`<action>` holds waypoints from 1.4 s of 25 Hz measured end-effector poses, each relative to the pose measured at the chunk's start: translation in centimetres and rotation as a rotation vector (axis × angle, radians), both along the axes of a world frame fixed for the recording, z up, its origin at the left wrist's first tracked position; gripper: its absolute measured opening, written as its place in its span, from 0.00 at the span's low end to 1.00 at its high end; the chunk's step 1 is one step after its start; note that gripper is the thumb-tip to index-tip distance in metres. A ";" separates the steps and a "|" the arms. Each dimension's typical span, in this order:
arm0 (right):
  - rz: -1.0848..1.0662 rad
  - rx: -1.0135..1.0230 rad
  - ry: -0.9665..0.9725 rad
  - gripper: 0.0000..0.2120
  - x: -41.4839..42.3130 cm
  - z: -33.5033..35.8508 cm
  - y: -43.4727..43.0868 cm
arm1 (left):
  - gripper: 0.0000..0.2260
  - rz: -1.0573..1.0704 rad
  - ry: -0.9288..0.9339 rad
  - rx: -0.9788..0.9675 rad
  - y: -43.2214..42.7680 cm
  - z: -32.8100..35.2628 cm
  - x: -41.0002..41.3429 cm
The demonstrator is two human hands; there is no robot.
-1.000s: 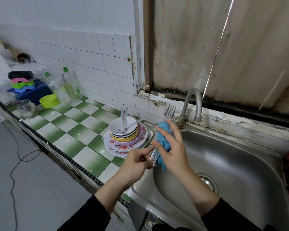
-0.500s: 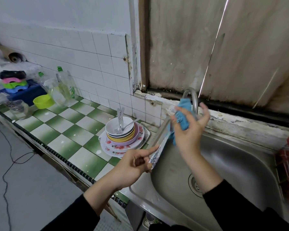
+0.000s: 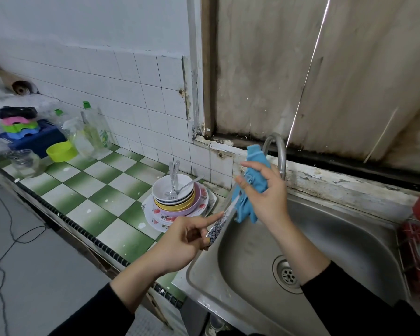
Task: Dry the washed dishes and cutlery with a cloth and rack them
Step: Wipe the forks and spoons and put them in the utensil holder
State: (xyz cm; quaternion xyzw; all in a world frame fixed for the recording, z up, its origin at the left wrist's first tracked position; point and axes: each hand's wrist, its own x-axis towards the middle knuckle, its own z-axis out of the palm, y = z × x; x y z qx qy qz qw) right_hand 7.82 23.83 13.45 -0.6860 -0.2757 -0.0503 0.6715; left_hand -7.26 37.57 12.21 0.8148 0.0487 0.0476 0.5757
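Observation:
My left hand [image 3: 182, 238] grips the patterned handle of a fork [image 3: 224, 215] over the sink's left rim, index finger stretched along it. My right hand [image 3: 264, 192] holds a blue cloth [image 3: 251, 185] wrapped around the fork's upper part; the tines are hidden in the cloth. A stack of plates and bowls [image 3: 177, 202] stands on the green checked counter [image 3: 95, 190], with cutlery [image 3: 174, 180] lying in the top white bowl. A wire rack [image 3: 415, 258] with red items shows at the right edge.
The steel sink [image 3: 325, 238] with its drain lies below my hands, the tap [image 3: 277, 151] right behind the cloth. At the far left of the counter are bottles [image 3: 92, 134], a yellow-green bowl [image 3: 61, 151], a glass jar [image 3: 27, 162] and a blue box [image 3: 34, 139].
My right hand slid the cloth up the fork from near the handle to the tines. My left hand kept its grip on the handle.

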 end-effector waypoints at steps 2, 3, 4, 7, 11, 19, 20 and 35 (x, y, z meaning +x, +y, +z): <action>0.014 -0.083 -0.029 0.18 -0.3 -0.3 -0.2 | 0.29 0.001 -0.005 0.017 0.2 0.0 -0.2; -0.030 -0.059 0.002 0.18 0.3 -0.2 -0.4 | 0.29 -0.010 -0.007 0.029 0.2 -0.1 -0.3; -0.085 -0.008 0.038 0.18 0.9 0.3 -0.7 | 0.29 -0.023 -0.009 0.041 0.1 -0.1 -0.5; -0.072 0.094 0.076 0.14 0.7 1.2 -0.4 | 0.25 -0.009 -0.013 0.024 0.0 -0.1 -0.4; 0.017 -0.047 0.031 0.16 -0.8 -0.1 0.0 | 0.23 -0.027 0.011 0.050 0.5 0.0 -0.2; -0.073 0.152 0.144 0.16 -0.8 0.0 1.3 | 0.25 -0.004 0.021 0.076 0.3 0.0 0.0; -0.054 0.125 0.152 0.16 -0.6 -0.4 1.2 | 0.22 -0.013 0.036 0.062 0.3 -0.2 -0.1; -0.260 0.470 0.336 0.08 -2.8 -1.3 2.2 | 0.22 0.353 -0.100 -0.268 1.0 -0.5 0.1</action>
